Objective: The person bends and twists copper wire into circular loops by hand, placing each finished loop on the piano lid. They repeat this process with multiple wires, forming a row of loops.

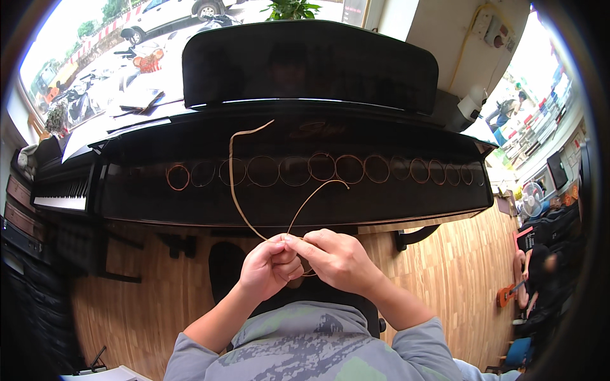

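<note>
My left hand [272,267] and my right hand [340,257] meet in front of the black piano's near edge, fingertips pinched together on a thin, tan, bendy strand [234,184]. One long end rises from the hands in a curve up over the piano lid and bends right at its tip. A second, finer length [309,198] arcs up and to the right. Part of a loop shows just below the right hand. Most of the strand between the fingers is hidden. On the lid lies a row of several thin coiled rings [178,178], some copper-coloured, some silvery.
The closed black piano [286,206] spans the width ahead, with an upright black panel [305,66] behind it. A keyboard [60,202] stands at left. On the right are a white camera-like device [471,105], a fan [532,199], a small guitar [506,295] and a seated person [534,273].
</note>
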A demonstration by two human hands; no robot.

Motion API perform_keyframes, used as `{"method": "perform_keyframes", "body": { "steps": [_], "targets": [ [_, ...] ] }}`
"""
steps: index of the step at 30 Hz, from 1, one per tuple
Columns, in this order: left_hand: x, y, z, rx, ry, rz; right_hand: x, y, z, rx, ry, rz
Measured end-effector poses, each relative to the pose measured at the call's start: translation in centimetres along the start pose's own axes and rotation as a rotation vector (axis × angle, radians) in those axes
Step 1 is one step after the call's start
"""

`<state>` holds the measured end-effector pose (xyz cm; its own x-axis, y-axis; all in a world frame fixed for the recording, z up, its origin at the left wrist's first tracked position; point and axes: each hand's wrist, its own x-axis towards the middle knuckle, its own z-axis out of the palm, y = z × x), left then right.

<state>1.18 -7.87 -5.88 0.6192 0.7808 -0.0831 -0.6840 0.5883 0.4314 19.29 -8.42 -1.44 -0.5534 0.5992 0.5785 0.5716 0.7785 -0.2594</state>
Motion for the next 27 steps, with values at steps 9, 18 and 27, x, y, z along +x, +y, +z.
{"method": "perform_keyframes", "body": {
  "steps": [9,18,27],
  "targets": [
    [-1.1,0.5,-1.3,0.032,-0.246,-0.065,0.2,-0.2,0.6,0.279,-0.119,0.025],
    [-1.2,0.3,-2.0,0.014,-0.239,0.193,1.3,-0.8,1.6,0.881,0.078,0.558],
    [1.1,1.0,-2.5,0.514,-0.057,0.775,1.5,-5.4,1.9,0.863,-0.276,0.567]
  ]
}}
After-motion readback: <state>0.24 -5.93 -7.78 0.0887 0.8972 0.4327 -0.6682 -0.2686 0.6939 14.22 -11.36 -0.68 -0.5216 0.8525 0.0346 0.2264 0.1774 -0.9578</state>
